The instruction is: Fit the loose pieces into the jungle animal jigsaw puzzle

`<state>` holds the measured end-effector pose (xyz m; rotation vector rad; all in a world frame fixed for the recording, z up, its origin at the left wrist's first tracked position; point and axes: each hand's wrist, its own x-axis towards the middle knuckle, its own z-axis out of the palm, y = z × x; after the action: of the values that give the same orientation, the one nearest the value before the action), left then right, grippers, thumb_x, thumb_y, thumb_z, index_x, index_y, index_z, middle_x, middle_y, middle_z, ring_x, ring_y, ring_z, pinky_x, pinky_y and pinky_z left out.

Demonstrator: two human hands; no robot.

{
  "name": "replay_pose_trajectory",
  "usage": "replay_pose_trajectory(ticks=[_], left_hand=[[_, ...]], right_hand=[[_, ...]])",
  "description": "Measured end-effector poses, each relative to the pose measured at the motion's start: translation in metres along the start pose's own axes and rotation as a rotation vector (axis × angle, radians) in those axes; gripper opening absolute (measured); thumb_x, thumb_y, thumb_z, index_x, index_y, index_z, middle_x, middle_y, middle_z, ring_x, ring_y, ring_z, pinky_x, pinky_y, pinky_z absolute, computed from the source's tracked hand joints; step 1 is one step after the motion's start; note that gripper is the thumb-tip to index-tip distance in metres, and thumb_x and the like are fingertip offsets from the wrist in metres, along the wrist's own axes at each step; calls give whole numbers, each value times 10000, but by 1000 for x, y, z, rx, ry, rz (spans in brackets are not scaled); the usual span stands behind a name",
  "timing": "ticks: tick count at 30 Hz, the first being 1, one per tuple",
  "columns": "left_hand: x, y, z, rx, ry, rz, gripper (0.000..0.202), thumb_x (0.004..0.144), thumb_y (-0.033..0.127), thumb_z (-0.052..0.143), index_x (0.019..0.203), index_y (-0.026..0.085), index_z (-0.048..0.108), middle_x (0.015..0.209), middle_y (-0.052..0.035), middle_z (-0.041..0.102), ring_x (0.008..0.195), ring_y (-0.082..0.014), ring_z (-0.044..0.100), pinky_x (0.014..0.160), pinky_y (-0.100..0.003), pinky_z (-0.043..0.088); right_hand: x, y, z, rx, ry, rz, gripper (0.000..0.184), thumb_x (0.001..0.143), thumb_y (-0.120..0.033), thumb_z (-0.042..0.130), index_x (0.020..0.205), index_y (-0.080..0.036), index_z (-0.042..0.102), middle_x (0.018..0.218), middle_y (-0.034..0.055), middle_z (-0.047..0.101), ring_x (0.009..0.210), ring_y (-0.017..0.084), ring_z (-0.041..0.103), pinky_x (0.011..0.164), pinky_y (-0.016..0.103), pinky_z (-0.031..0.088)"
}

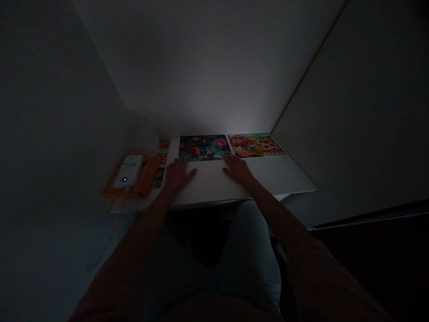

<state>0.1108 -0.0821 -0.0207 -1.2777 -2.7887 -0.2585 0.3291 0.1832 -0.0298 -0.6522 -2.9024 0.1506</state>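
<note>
The scene is very dark. My left hand [177, 173] lies flat and open on a white speckled board [211, 183] on the small table, fingers spread. My right hand [237, 169] also rests flat and open on the board, a little to the right. Just beyond my fingertips lies a dark, colourful picture with flowers [203, 147]. To its right is a brighter farm picture with a red barn [255, 145]. Neither hand holds anything.
At the left edge of the table a white power bank [128, 171] with a lit dot and a trailing cable sits on orange packets [144, 181]. More colourful sheets [161, 161] lie beside it. Walls close in left, back and right. My legs are under the table.
</note>
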Motion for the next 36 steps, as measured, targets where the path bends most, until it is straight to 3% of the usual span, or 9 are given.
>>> replay_pose_trajectory(ticks=[6, 9, 11, 15, 18, 21, 25, 30, 36], left_hand=[[-3, 2, -4, -12, 63, 1, 976, 1155, 763, 377, 1892, 139, 237, 1949, -198, 262, 1781, -383, 334, 1441, -574, 287], [-2, 2, -5, -3, 13, 4, 903, 1164, 747, 354, 1862, 175, 358, 1928, -166, 341, 1793, -405, 300, 1448, -599, 263], [-2, 2, -5, -2, -14, 0, 870, 1167, 739, 344, 1842, 194, 411, 1913, -149, 383, 1800, -409, 279, 1450, -608, 257], [-3, 3, -5, -8, 10, 6, 888, 1163, 731, 344, 1861, 183, 363, 1927, -164, 346, 1792, -415, 297, 1440, -614, 275], [-4, 3, -6, -15, 79, 1, 946, 1153, 751, 354, 1894, 171, 250, 1955, -181, 257, 1774, -399, 341, 1428, -583, 306], [-5, 3, -6, 4, 53, 7, 909, 1156, 744, 340, 1868, 178, 339, 1946, -173, 291, 1782, -407, 322, 1434, -591, 291], [-3, 2, -5, 6, -21, 27, 846, 1166, 709, 314, 1829, 199, 439, 1920, -137, 373, 1803, -424, 260, 1447, -633, 250], [-2, 1, -2, -18, 79, 12, 932, 1149, 727, 384, 1879, 156, 293, 1954, -173, 265, 1787, -389, 314, 1440, -597, 287], [-3, 1, -4, -2, 24, 10, 792, 1153, 644, 409, 1818, 215, 449, 1962, -131, 262, 1797, -384, 289, 1443, -593, 274]], right_hand=[[3, 4, 3, -2, -16, -62, 757, 1198, -529, 426, 1869, -185, 358, 1911, 170, 389, 1749, 349, 412, 1414, 580, 334], [3, 5, 4, -20, -1, -53, 734, 1196, -532, 433, 1843, -186, 420, 1925, 163, 362, 1784, 346, 343, 1412, 564, 344], [3, 5, 5, -21, 11, -36, 777, 1191, -545, 446, 1871, -180, 354, 1945, 170, 309, 1786, 344, 340, 1411, 552, 348], [3, 5, 4, -4, -28, -53, 753, 1191, -537, 419, 1857, -185, 388, 1924, 170, 362, 1766, 347, 384, 1415, 570, 337], [3, 6, 3, 4, -13, -31, 786, 1181, -561, 436, 1866, -183, 366, 1952, 176, 283, 1792, 366, 330, 1415, 582, 332], [3, 5, 3, 8, -11, -42, 811, 1182, -557, 430, 1886, -174, 304, 1937, 182, 322, 1772, 350, 376, 1414, 563, 339], [3, 4, 1, -21, -41, -50, 750, 1191, -535, 411, 1833, -148, 427, 1914, 177, 383, 1769, 342, 378, 1422, 555, 327], [1, 3, -1, 7, -22, -31, 812, 1192, -559, 438, 1884, -156, 301, 1955, 186, 265, 1784, 348, 350, 1423, 552, 325], [3, 3, 0, -7, -36, -40, 743, 1194, -534, 438, 1838, -164, 414, 1925, 172, 360, 1779, 343, 357, 1423, 550, 322]])
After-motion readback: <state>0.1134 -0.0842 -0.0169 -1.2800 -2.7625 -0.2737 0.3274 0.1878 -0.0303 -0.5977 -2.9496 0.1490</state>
